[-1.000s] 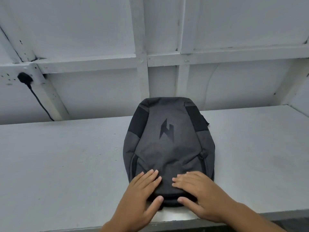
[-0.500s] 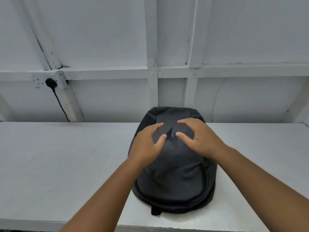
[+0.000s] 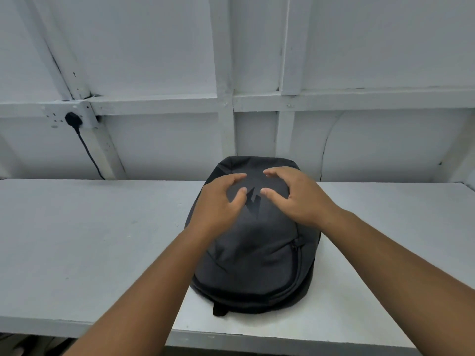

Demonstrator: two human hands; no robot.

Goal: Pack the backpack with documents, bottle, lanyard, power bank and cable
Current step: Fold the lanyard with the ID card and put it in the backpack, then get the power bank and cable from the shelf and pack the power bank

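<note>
Head view: my two bare hands hover over the far half of a dark grey backpack [image 3: 257,253] lying flat on a white table [image 3: 90,240]. A second ago both palms pressed flat on the near end of the bag by the table's front edge; half a second ago they had already reached up to the logo, and they sit in almost the same spot now, fingers a little more spread.

My left hand [image 3: 218,204] is open, fingers curled loosely, thumb tip beside the black logo [image 3: 253,205]. My right hand [image 3: 295,196] is open too, fingers arched, thumb pointing at the logo from the other side. Neither hand grips anything; I cannot tell whether the fingertips touch the fabric.

The bag lies directly under both hands, its far end near the white panelled wall [image 3: 154,60], its closed zip [image 3: 298,253] running down the right side. A black plug [image 3: 73,120] sits in a wall socket far left, its cord hanging down.
</note>
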